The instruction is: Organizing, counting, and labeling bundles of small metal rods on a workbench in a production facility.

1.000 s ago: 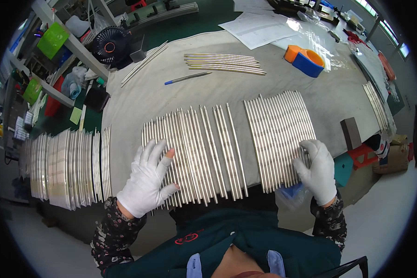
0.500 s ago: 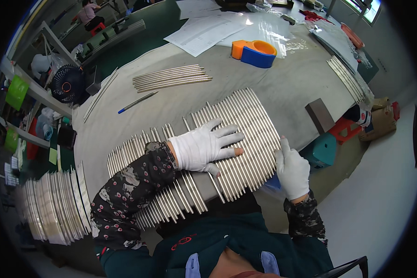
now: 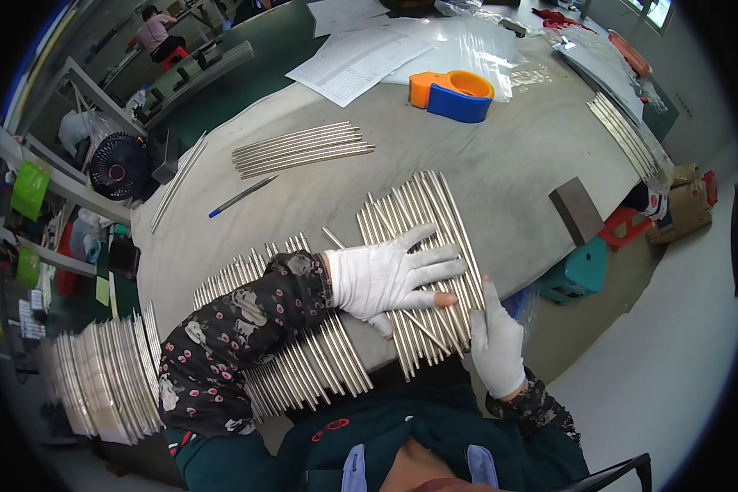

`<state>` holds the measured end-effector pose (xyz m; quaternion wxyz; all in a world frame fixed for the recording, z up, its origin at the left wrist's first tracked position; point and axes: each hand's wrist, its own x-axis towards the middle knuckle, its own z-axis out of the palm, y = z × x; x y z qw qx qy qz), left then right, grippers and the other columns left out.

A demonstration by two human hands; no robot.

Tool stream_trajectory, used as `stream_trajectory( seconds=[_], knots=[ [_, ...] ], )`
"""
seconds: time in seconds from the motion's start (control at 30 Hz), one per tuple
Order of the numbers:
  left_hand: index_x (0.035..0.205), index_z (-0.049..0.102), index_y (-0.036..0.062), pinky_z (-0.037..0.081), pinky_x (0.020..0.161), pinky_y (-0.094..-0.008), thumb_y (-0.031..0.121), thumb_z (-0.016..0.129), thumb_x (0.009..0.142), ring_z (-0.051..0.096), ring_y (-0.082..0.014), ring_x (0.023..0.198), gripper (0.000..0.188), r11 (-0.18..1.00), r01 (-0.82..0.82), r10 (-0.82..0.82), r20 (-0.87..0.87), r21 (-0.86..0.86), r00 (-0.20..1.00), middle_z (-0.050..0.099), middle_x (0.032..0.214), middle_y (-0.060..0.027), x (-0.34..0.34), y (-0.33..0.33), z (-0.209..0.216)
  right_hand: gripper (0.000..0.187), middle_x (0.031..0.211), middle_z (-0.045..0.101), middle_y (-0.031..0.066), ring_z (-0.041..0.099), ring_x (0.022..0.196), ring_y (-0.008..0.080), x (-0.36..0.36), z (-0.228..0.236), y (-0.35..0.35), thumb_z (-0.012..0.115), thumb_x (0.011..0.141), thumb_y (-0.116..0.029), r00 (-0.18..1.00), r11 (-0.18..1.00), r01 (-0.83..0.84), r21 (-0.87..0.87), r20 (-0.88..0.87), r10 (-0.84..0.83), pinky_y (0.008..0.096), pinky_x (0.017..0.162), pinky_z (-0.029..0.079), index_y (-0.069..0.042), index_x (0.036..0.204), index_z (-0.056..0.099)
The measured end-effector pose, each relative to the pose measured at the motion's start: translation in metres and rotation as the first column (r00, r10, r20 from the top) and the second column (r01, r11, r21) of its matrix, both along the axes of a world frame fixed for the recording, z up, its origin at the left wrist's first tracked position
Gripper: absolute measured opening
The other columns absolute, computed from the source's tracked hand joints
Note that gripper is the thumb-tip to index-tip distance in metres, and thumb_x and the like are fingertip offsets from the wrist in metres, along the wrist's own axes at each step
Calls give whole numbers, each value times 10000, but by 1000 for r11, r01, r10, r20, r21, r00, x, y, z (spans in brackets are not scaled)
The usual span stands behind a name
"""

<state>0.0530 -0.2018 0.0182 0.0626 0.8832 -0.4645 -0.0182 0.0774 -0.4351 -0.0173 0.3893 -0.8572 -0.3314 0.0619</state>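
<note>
A group of slim silvery metal rods (image 3: 425, 197) lies near the table's front right edge, bunched together, with a few crossing over the others. My left hand (image 3: 395, 275), in a white glove with thumb and another fingertip bare, rests open and flat on top of them, fingers spread. Against the rods' right side stands my right hand (image 3: 498, 343), also gloved, its fingers stretched out along the outermost rod. Partly under my left forearm is a second row of similar rods (image 3: 336, 361); the sleeve hides its middle.
Farther back lie a small rod bundle (image 3: 303, 149), a pen (image 3: 243, 195), an orange and blue tape dispenser (image 3: 451, 94) and papers (image 3: 357, 70). A dark block (image 3: 576, 211) sits at right. Plastic-wrapped rods (image 3: 102, 381) are at far left. Another person (image 3: 154, 33) sits in the background.
The right-hand rods, spread in an even row before, are now squeezed into a narrower, partly piled bunch. My right hand has moved left and down; my left hand has shifted slightly right and down.
</note>
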Motion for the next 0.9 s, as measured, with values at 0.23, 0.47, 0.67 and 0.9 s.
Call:
stream_trajectory(
  seconds=[0.23, 0.47, 0.67, 0.9],
  knots=[
    [1288, 328, 59, 240, 992, -553, 566, 713, 496, 449, -310, 1028, 1016, 999, 34, -34, -10, -6, 999, 464, 1006, -143, 21, -20, 3, 352, 853, 607, 190, 624, 636, 271, -19, 2, -5, 468, 856, -49, 980, 981, -128, 146, -135, 148, 328, 525, 482, 51, 1188, 413],
    [961, 515, 63, 398, 762, -376, 603, 667, 499, 515, -244, 842, 726, 997, -73, 73, 22, 5, 997, 501, 863, -79, 7, -29, -1, 469, 923, 605, 183, 630, 734, 223, 5, -2, -16, 414, 920, -363, 135, 946, 82, 313, -944, 300, 308, 615, 536, 26, 1181, 438],
    [873, 510, 70, 409, 669, -354, 620, 648, 502, 512, -232, 811, 678, 996, -89, 88, 37, 19, 995, 495, 843, -68, -19, -33, -4, 671, 949, 613, 234, 632, 852, 318, -5, 0, -4, 330, 889, -548, -108, 884, -186, 428, -904, 415, 335, 707, 519, 55, 1136, 490],
    [838, 514, 78, 426, 597, -334, 195, 568, 681, 548, -226, 669, 203, 958, -193, 229, 162, -210, 960, 511, 694, -41, -29, -62, 18, 723, 839, 627, 214, 634, 740, 282, -1, 46, -26, 306, 865, -605, 127, 835, -312, 454, -851, 510, 333, 685, 510, 62, 1056, 510]
  ],
)
